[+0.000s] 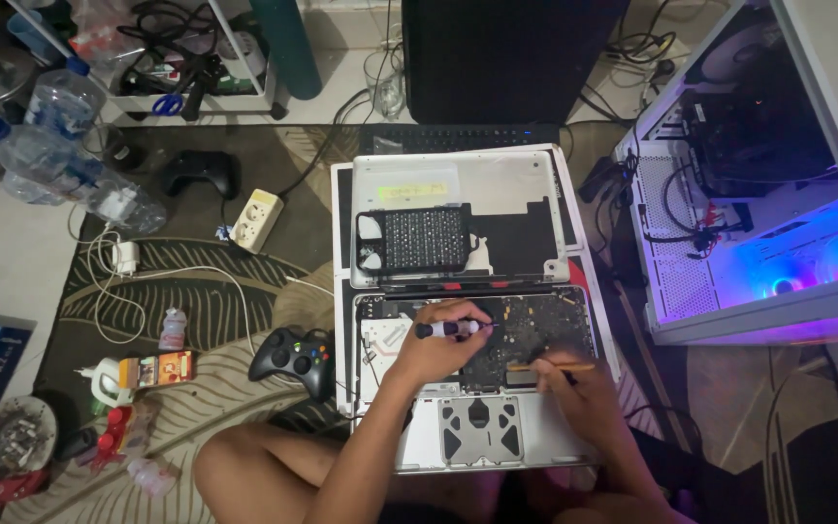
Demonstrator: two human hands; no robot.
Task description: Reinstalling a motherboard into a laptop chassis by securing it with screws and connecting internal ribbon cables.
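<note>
The left hand (435, 351) is closing its grip on a screwdriver (453, 329) over the opened laptop (477, 374) on the floor while the right hand (574, 393) is pinching a thin tool (566, 367), so a slip could be scratching the exposed board (535, 335).

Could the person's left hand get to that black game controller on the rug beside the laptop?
Probably yes. The black game controller lies just left of the left hand with open rug between, but the fingers already grip a small screwdriver, which would need setting down.
</note>
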